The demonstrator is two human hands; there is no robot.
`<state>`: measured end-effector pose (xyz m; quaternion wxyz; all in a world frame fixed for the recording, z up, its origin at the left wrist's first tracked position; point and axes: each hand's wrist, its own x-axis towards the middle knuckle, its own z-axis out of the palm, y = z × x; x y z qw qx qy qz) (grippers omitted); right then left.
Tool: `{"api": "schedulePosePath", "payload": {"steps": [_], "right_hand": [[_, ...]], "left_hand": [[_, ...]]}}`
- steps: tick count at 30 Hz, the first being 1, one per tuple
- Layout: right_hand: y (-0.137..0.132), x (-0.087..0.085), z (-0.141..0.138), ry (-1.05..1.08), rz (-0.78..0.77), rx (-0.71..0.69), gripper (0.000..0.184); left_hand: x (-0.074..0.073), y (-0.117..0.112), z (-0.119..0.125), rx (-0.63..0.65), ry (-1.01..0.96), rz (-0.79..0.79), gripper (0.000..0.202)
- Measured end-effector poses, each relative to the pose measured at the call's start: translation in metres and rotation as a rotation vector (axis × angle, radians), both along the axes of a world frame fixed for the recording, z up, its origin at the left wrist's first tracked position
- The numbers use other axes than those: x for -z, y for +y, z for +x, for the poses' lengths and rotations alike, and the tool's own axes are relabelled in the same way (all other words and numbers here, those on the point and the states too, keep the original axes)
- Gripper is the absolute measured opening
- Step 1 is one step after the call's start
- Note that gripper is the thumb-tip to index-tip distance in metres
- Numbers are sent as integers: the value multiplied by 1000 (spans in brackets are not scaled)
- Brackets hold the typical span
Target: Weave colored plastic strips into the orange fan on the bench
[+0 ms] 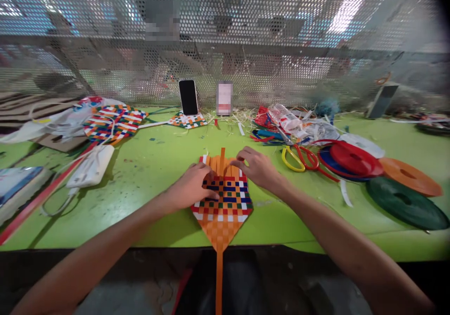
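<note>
A woven fan (228, 198) of flat strips in orange, white, blue, green and red lies on the green table in front of me. Its orange handle (219, 277) hangs past the table edge toward me, and loose orange strip ends stand at its top. My left hand (191, 186) holds the fan's left side, thumb on the weave and fingers curled near the upper strips. At the upper right corner, my right hand (258, 167) has its thumb and fingertips pinched at an orange strip (230, 165). One orange strip (222, 160) sticks up between both hands.
Scissors (298, 158) and strip rolls in red (355, 158), orange (411, 176) and green (406, 202) lie right, below a plastic bottle (284, 118). Two phones (189, 97) lean against the perforated metal screen (116, 66). A white power strip (91, 165) and another woven fan (116, 123) are left.
</note>
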<state>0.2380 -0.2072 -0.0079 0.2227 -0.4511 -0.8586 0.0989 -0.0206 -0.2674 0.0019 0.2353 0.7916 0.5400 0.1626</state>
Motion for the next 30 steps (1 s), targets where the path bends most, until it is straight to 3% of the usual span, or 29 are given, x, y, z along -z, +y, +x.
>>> {"api": "schedulePosePath", "payload": {"steps": [6,10,14,18,24,27,29,30], "right_hand": [[8,8,4,-27,23,39,37],[11,15,6,-14,27,26,39],[13,18,8,-22,-36,-53,39],[15,19,9,-46,-101,-121,36],[15,19,10,-68,-56,-46,44],[15,17,9,-32,-3,-10,45],[15,16,9,-14,19,13,44],[15,15,9,-7,25,24,44]], "left_hand": [[-6,18,-1,-23,-86,253,29],[12,53,-15,-94,-220,370,20],[34,83,-25,-156,-298,356,22],[38,84,-26,-205,-357,336,22],[39,74,-31,-168,-387,384,22],[31,67,-25,-69,-447,490,17],[12,55,-9,31,-562,513,25],[-2,48,3,52,-608,508,40]]}}
